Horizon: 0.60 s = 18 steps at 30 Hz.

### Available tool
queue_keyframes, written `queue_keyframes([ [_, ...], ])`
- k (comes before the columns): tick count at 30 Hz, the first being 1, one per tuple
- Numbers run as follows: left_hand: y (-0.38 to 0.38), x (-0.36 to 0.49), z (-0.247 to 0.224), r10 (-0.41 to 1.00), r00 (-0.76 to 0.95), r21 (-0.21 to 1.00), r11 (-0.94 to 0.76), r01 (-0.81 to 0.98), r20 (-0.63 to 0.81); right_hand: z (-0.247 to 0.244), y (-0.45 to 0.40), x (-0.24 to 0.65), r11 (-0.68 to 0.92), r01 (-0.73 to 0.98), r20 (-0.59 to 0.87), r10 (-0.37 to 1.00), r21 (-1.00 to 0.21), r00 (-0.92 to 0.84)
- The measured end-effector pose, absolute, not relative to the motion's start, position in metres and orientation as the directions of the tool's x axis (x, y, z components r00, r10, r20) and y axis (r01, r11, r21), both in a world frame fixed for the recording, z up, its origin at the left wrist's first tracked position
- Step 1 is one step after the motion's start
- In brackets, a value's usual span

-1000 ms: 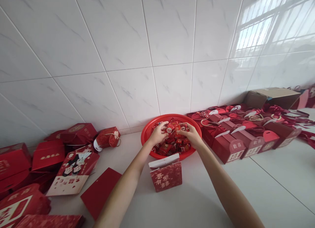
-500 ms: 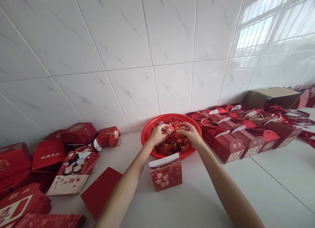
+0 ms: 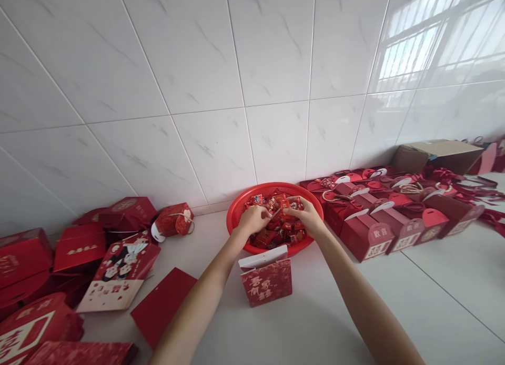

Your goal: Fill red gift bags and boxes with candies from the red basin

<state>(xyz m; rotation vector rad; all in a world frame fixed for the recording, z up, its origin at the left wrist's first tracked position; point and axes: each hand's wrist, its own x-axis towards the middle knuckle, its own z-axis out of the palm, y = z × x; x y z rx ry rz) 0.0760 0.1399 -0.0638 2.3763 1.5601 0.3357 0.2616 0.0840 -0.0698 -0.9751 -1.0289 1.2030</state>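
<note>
Two arms were in view, bare from the hands to the lower frame edge. Left forearm (image 3: pixel 207 289) and right forearm (image 3: pixel 351 286) were slender, tapering toward the wrists. Left hand (image 3: pixel 252 220) and right hand (image 3: pixel 308 216) were bare; nails were too small to resolve.

Within a red plastic basket (image 3: pixel 233 218), wrapped sweets (image 3: pixel 263 239) are heaped, and both hands are held over them. One small packet (image 3: pixel 275 214) is pinched, seen nearly edge-on, by the left hand (image 3: pixel 254 219); another, an orange-red wrapper (image 3: pixel 288 204), is gripped by the right hand (image 3: pixel 309 216). Just before the basket an upright red gift box (image 3: pixel 267 285) (marked with pale characters) is set with its white flap raised. To the left, a flat red card (image 3: pixel 162 304) is partly covered by the forearm; to the right, handled boxes (image 3: pixel 366 237) are lined up in rows.
</note>
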Motion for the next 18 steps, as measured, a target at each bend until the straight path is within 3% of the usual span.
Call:
queue_keyframes([
  [2, 0.1366, 0.0764, -0.0649, 0.904, 0.409, 0.292, -0.361, 0.886, -0.122, -0.069, 0.0837, 0.2615, 0.097, -0.245, 0.082, 0.994, -0.965, 0.069],
  [5, 0.1341, 0.0767, -0.0673, 0.892, 0.389, 0.247, -0.333, 0.91, -0.229, -0.068, 0.0829, 0.2613, 0.079, -0.245, 0.063, 0.995, -0.966, 0.075],
  [18, 0.136, 0.0769, -0.0653, 0.889, 0.258, -0.008, -0.282, 0.959, -0.378, -0.0683, 0.0835, 0.2617, 0.066, -0.239, 0.051, 0.996, -0.969, 0.071],
])
